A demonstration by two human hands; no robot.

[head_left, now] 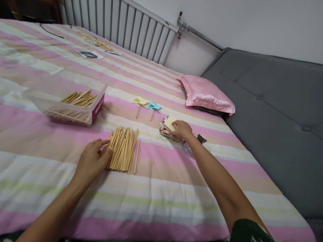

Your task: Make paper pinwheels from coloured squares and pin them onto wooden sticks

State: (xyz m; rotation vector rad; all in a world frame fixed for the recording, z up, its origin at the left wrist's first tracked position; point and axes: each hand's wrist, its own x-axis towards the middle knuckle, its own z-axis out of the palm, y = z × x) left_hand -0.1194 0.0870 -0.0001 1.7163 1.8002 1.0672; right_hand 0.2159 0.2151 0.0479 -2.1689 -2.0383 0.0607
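The left hand (91, 160) rests on the bed (171, 198) with fingers loosely spread, fingertips touching the left side of the bundle of wooden sticks (123, 149), whose long axes run away from the person. The right hand (181, 129) lies farther right, fingers curled on the stack of coloured paper squares (166, 129), pinching the top sheet; the left is nearer the sticks.

A loose bundle of thin pale wooden sticks (123, 149) lies flat on the pink striped bed cover, roughly parallel, with one stick slightly apart at the right edge. Further right sits a small stack of multicoloured paper squares (168, 128), seemingly yellow on top, somewhat fanned.
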